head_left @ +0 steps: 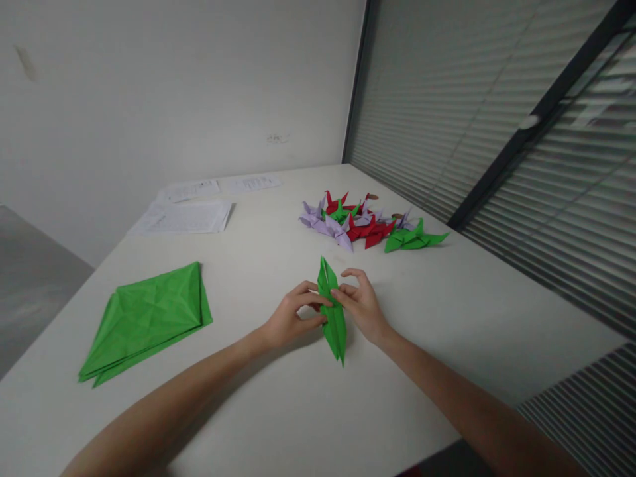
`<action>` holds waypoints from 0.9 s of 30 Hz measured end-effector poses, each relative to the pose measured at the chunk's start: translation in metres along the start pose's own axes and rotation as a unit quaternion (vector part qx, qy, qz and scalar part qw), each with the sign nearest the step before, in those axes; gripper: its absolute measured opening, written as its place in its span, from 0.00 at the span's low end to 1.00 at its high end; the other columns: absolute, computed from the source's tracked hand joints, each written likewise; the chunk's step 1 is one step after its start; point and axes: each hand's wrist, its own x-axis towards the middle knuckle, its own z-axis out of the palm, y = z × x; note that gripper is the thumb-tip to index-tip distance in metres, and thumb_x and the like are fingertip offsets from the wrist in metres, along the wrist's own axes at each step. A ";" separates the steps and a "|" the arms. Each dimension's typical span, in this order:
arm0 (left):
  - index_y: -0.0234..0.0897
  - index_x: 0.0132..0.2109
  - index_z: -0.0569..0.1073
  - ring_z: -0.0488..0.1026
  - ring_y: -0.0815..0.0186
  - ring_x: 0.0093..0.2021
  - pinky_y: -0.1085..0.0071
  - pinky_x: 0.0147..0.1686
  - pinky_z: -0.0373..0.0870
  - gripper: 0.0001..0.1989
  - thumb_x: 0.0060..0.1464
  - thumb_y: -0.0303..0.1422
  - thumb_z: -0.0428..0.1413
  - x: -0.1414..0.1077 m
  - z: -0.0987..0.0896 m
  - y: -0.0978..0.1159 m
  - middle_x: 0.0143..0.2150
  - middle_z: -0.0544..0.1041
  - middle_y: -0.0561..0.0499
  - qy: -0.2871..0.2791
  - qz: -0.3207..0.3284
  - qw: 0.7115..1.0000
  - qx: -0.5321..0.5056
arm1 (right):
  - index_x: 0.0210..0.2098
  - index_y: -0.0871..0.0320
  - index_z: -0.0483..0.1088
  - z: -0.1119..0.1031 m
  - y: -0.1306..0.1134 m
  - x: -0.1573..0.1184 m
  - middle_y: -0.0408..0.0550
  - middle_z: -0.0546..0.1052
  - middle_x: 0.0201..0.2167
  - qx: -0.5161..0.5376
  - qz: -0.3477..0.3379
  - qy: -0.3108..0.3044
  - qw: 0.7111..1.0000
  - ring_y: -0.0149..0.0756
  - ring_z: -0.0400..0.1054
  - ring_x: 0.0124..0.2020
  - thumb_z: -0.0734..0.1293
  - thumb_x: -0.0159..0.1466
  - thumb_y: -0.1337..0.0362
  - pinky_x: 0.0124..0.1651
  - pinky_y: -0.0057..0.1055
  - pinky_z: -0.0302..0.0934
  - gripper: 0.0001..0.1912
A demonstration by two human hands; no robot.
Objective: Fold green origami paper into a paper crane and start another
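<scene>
A long, narrow piece of folded green origami paper [336, 328] is upheld between both hands above the white table. Its two ends are pointed, and a slit shows down the upper half. My left hand [298, 310] grips the left edge near the middle, with fingers over the front and the thumb lower down. From the other side, my right hand [362, 301] pinches the paper at its middle right, thumb on the front face and index finger raised away from it. The far side of the paper is hidden.
Beyond the hands lies a cluster of folded paper cranes [368, 228] in red, green and lilac. Creased green paper sheets [154, 315] are stacked at the left. Printed papers [186, 217] lie at the back left of the table [258, 258]. Window blinds [477, 119] run along the right.
</scene>
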 end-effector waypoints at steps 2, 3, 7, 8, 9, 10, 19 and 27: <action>0.41 0.45 0.78 0.72 0.66 0.43 0.68 0.44 0.74 0.11 0.55 0.29 0.58 -0.001 0.001 0.001 0.48 0.69 0.45 -0.007 0.002 0.999 0.032 | 0.42 0.50 0.58 0.001 0.000 -0.001 0.31 0.67 0.19 -0.006 -0.027 0.000 1.000 0.28 0.63 0.21 0.72 0.56 0.56 0.26 0.24 0.56 0.21; 0.41 0.44 0.78 0.72 0.67 0.42 0.68 0.44 0.74 0.10 0.55 0.28 0.58 -0.001 0.001 0.002 0.48 0.69 0.45 -0.004 0.001 0.999 0.040 | 0.40 0.50 0.58 0.001 0.001 -0.001 0.31 0.66 0.19 -0.014 -0.039 -0.002 0.999 0.28 0.63 0.21 0.72 0.57 0.56 0.26 0.23 0.56 0.19; 0.39 0.39 0.80 0.73 0.64 0.44 0.68 0.44 0.74 0.06 0.51 0.30 0.62 0.001 0.002 0.000 0.45 0.72 0.45 0.037 -0.028 0.999 -0.011 | 0.35 0.53 0.65 0.000 0.000 0.000 0.38 0.69 0.25 -0.062 -0.077 -0.016 0.995 0.30 0.66 0.26 0.70 0.58 0.58 0.30 0.26 0.60 0.11; 0.38 0.38 0.80 0.73 0.63 0.44 0.68 0.44 0.74 0.06 0.50 0.31 0.63 0.002 0.002 -0.002 0.44 0.72 0.45 0.047 -0.041 0.997 -0.044 | 0.34 0.54 0.67 -0.001 -0.001 0.001 0.39 0.71 0.27 -0.074 -0.080 -0.026 0.994 0.30 0.66 0.28 0.70 0.58 0.58 0.31 0.26 0.61 0.09; 0.38 0.37 0.80 0.74 0.63 0.44 0.67 0.43 0.74 0.07 0.49 0.33 0.64 0.003 0.001 -0.003 0.44 0.73 0.45 0.056 -0.054 0.994 -0.079 | 0.34 0.54 0.69 -0.003 -0.002 0.001 0.41 0.72 0.28 -0.082 -0.080 -0.041 0.993 0.31 0.67 0.29 0.69 0.59 0.58 0.32 0.27 0.62 0.08; 0.37 0.37 0.80 0.74 0.63 0.43 0.67 0.43 0.74 0.08 0.48 0.35 0.65 0.004 0.001 -0.005 0.44 0.73 0.45 0.065 -0.067 0.989 -0.111 | 0.34 0.55 0.72 -0.005 -0.004 0.001 0.43 0.73 0.30 -0.085 -0.077 -0.061 0.992 0.32 0.68 0.31 0.69 0.60 0.58 0.33 0.28 0.63 0.07; 0.39 0.38 0.79 0.73 0.67 0.40 0.71 0.39 0.73 0.10 0.45 0.31 0.67 0.006 -0.003 -0.007 0.44 0.71 0.48 0.080 -0.083 0.975 -0.188 | 0.45 0.51 0.77 -0.018 -0.005 0.003 0.49 0.72 0.45 -0.018 -0.077 -0.184 0.980 0.39 0.69 0.47 0.72 0.58 0.59 0.52 0.37 0.65 0.15; 0.39 0.39 0.79 0.73 0.65 0.43 0.69 0.41 0.73 0.13 0.44 0.34 0.68 0.006 -0.003 -0.009 0.44 0.70 0.47 0.065 -0.088 0.974 -0.200 | 0.46 0.49 0.77 -0.022 -0.005 0.006 0.49 0.72 0.44 -0.024 -0.083 -0.190 0.978 0.39 0.70 0.47 0.72 0.58 0.58 0.51 0.37 0.66 0.16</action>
